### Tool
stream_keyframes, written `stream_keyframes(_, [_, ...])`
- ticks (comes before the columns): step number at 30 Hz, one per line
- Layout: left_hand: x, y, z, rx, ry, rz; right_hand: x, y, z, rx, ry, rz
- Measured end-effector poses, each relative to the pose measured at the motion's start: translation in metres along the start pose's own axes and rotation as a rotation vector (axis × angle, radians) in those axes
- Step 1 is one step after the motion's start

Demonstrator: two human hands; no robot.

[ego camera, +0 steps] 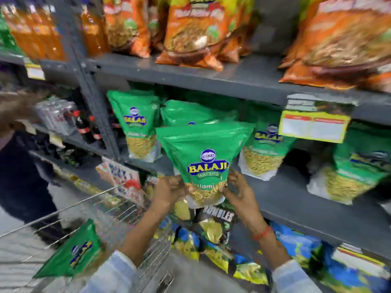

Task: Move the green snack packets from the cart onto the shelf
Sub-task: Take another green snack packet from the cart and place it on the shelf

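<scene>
I hold a green Balaji snack packet upright in front of the grey middle shelf. My left hand grips its lower left corner and my right hand its lower right corner. More green packets stand on that shelf: one at the left, one behind the held packet, one to its right, one at the far right. Another green packet lies in the wire cart at the lower left.
Orange snack bags fill the shelf above. A yellow price tag hangs from that shelf's edge. Blue and dark snack bags sit on the shelf below. Another person stands at the left beside bottles.
</scene>
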State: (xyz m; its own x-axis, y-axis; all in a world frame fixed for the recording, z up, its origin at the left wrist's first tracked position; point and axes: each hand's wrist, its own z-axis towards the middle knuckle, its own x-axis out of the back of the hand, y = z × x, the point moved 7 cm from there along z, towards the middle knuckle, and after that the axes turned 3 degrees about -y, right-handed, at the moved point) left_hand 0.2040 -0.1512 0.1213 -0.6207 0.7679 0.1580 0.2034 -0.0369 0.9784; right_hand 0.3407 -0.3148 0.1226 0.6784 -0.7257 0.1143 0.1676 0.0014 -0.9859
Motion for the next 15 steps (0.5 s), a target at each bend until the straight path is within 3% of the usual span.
stream_keyframes(7, [-0.101,0.024,0.041,-0.051,-0.203,0.109,0.085,0.017,-0.003,-0.046,0.208,0.019])
stream_keyframes(11, [-0.135,-0.024,0.107,-0.074,-0.256,0.115,0.111,0.025,-0.003,-0.094,0.327,0.037])
stream_keyframes(15, [-0.142,0.012,0.083,-0.059,-0.268,0.224,0.111,0.026,-0.004,-0.061,0.385,0.054])
